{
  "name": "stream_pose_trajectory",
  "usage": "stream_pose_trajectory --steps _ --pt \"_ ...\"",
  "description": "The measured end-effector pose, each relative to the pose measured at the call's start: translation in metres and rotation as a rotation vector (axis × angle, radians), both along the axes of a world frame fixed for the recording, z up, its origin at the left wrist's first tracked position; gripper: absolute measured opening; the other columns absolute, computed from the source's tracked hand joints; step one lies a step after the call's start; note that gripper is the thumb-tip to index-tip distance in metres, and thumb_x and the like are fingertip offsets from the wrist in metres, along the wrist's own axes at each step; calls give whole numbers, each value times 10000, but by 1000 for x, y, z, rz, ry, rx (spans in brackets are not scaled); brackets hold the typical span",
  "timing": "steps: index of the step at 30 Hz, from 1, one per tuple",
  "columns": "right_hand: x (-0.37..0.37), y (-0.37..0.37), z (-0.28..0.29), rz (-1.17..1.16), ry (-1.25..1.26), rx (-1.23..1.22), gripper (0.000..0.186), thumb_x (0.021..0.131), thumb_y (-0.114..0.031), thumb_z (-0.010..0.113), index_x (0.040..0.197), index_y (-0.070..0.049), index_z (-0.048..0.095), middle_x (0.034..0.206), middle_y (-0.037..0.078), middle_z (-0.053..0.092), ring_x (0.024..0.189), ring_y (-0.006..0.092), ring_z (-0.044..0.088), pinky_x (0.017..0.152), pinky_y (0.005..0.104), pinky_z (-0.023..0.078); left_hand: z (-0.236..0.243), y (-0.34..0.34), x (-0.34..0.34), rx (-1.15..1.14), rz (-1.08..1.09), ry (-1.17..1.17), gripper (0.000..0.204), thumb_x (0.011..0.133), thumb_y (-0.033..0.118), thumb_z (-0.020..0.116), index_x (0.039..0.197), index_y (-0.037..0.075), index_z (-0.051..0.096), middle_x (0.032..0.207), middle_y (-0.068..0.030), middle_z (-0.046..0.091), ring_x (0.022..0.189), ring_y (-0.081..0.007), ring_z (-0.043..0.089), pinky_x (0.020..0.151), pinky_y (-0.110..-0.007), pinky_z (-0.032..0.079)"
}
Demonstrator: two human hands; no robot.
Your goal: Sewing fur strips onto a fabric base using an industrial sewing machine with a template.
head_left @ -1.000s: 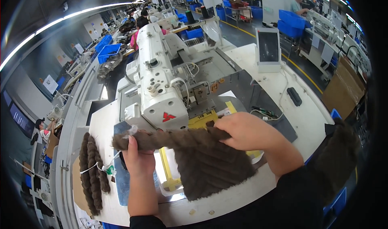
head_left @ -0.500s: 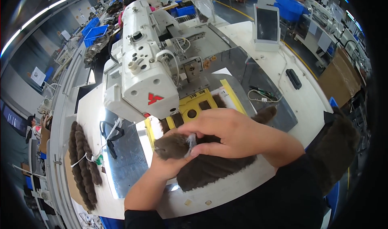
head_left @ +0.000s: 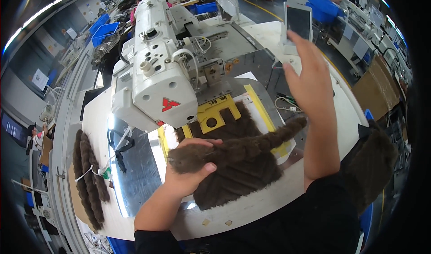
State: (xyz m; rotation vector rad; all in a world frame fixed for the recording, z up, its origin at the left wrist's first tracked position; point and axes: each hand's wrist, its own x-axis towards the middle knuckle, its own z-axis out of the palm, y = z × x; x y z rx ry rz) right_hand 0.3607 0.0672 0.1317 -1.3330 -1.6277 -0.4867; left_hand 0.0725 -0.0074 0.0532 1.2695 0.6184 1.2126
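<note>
Fur strip [head_left: 242, 147] in 1 hand
Left hand [head_left: 183, 181] grips it, seemingly for steadiness, in front of the sewing machine [head_left: 155, 85]; right hand [head_left: 312, 84] open, right of it.

Plenty tucked out of sight!
The fur strip [head_left: 256, 147] covers part of the left hand [head_left: 185, 181] and fur panel [head_left: 238, 186]; the right hand [head_left: 312, 83] blocks the lower screen [head_left: 299, 21]; black clothing [head_left: 269, 229] runs off the bottom edge.

Left hand [head_left: 183, 180] grips a long brown fur strip [head_left: 251, 146] before the white metal sewing machine [head_left: 164, 92]; right hand [head_left: 311, 85] raised right of it
</note>
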Motion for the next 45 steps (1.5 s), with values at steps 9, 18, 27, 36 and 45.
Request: stream_pose_trajectory --steps 9,18,27,36,45 --pt "-78 -52 -9 1250 -89 -385 194 841 -85 728 1027 -57 679 950 93 575 853 281 611 762 388 498 -8 7 -12 695 241 723 394 613 72 813 983 23 689 946 -135 686 829 -334 648 724 -386 522" --pt "-76 -50 -10 1054 -450 -317 71 827 -130 654 888 -94 657 941 60 575 881 219 585 776 352 448 -7 12 -9 777 153 937 329 606 98 762 919 70 663 817 -104 620 755 -327 600 678 -424 508" --pt "-77 -42 -27 1106 -502 -378 34 850 -120 627 831 -92 619 895 40 547 894 207 561 789 341 435 -1 8 -9 677 -5 946 288 680 85 757 956 36 695 884 -138 674 846 -367 663 726 -448 543" --pt "-85 -45 -27 1287 -228 -169 130 783 -98 672 805 -51 554 913 84 546 828 243 569 751 365 489 -15 11 -15 302 -23 610 358 749 85 723 1087 4 636 926 -194 680 877 -405 672 770 -388 541" --pt "-96 -56 -27 1284 -256 -23 155 780 -84 684 800 -27 542 895 92 532 831 253 582 769 352 516 -11 9 -21 374 -115 672 391 821 167 666 1162 -12 597 857 -222 679 810 -439 692 696 -391 547"
